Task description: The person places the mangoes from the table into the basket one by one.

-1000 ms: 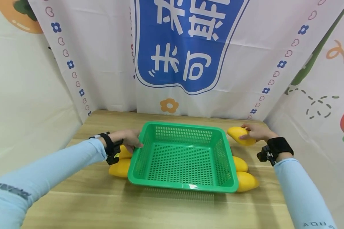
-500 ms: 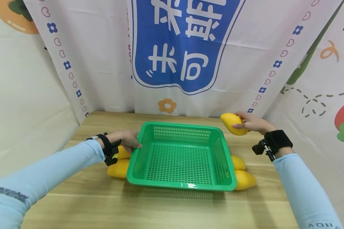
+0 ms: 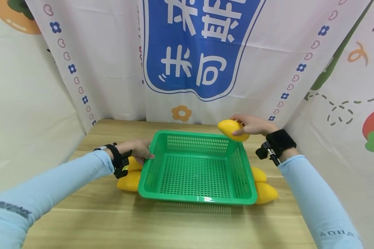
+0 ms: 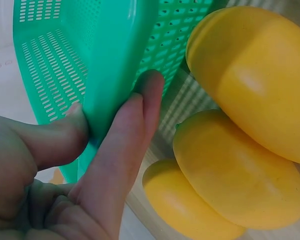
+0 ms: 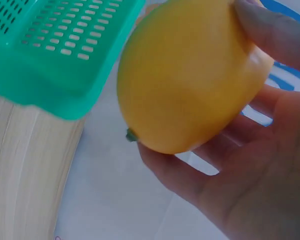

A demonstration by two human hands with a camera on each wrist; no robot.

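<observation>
A yellow mango (image 3: pixel 230 129) with a small green stem nub is held by my right hand (image 3: pixel 253 125), thumb on one side and fingers on the other. It overlaps the far right corner of a green plastic basket (image 3: pixel 197 200) in the head view. My left hand (image 3: pixel 137 149) pinches the basket's left rim, the thumb inside and fingers along the outer wall, as the left wrist view shows. The basket's perforated floor is bare. Beside the left hand lie three mangoes, among them a large one (image 4: pixel 260 75), partly hidden in the head view.
Two more mangoes, the nearer one (image 3: pixel 266 193) and a farther one (image 3: pixel 259 175), lie against the basket's right side. The wooden table (image 3: pixel 187 230) ends at a white printed cloth (image 3: pixel 121 83) behind; cloth also hangs at both sides.
My right hand has lifted the mango from right of the basket and carried it left, to the basket's far right corner. The left hand keeps its hold on the rim.
</observation>
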